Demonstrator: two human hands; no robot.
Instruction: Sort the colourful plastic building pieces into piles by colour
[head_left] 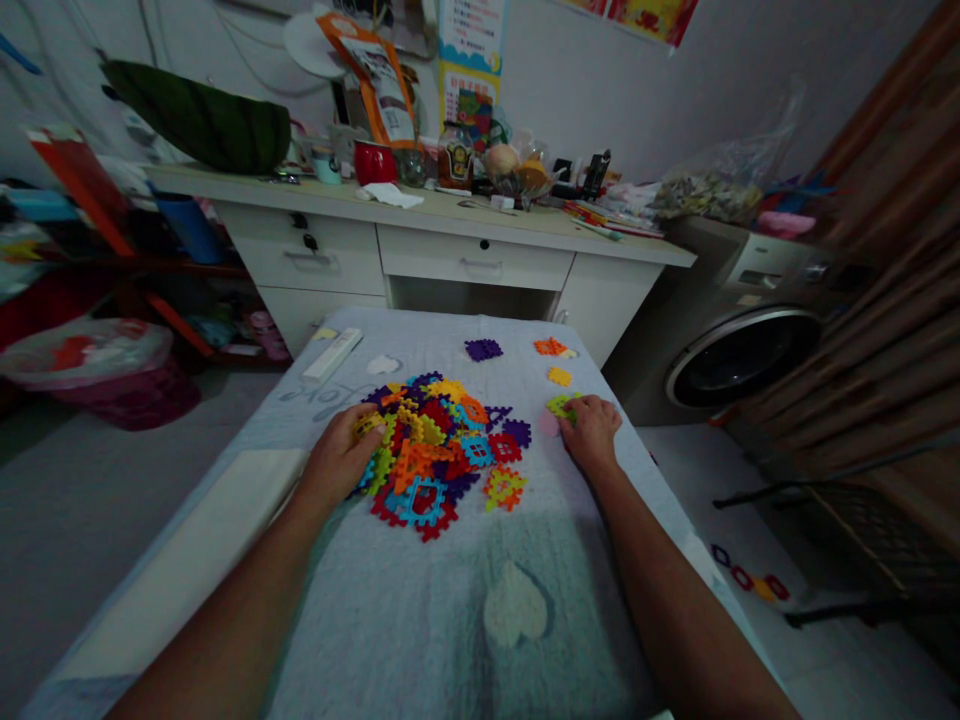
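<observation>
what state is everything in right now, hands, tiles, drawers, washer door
left hand: open, flat on the pile's edge
right hand: fingertips on the green tile, grip unclear
tile pile: heaped, mixed colours
green tile: lying flat, partly under fingers
purple tiles: lying apart from the pile
orange tiles: lying apart from the pile
desk drawer: shut
washer door: shut
</observation>
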